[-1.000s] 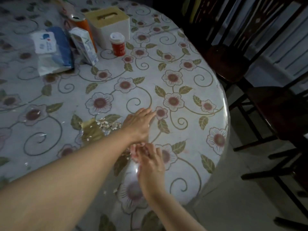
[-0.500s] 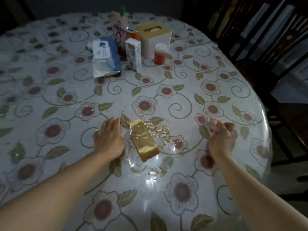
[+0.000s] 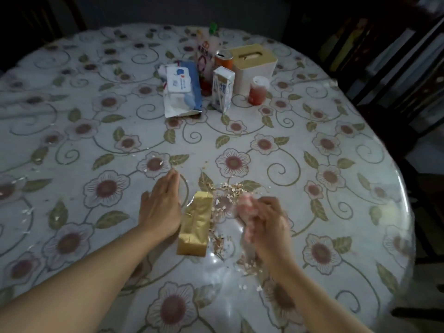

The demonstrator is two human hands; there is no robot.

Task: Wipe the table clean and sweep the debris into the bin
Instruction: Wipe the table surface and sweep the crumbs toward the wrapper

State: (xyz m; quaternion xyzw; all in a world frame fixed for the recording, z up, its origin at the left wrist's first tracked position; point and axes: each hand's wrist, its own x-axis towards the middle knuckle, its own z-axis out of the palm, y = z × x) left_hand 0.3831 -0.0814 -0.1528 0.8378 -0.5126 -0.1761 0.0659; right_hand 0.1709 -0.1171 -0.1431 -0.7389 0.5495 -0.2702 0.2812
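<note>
Resting flat and open on table (image 3: pixel 72 111), left hand (image 3: pixel 160 209); right hand (image 3: pixel 264 221) blurred, grip unclear.

A home dining room: a round desk (image 3: pixel 300 145) with a flowery cover, dark wooden chairs (image 3: pixel 396 75), a tissue box (image 3: pixel 254 66).

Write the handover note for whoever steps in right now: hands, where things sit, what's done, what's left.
Left hand: open, flat on the table, left of the gold packet.
Right hand: curled and motion-blurred over the crumbs; whether it holds anything is unclear.
Crumbs lie piled beside the packet on its right, with stray flakes further left.
Done: debris partly gathered.
Left: collect the strays, sweep everything into the bin (not in view), wipe the table.
</note>
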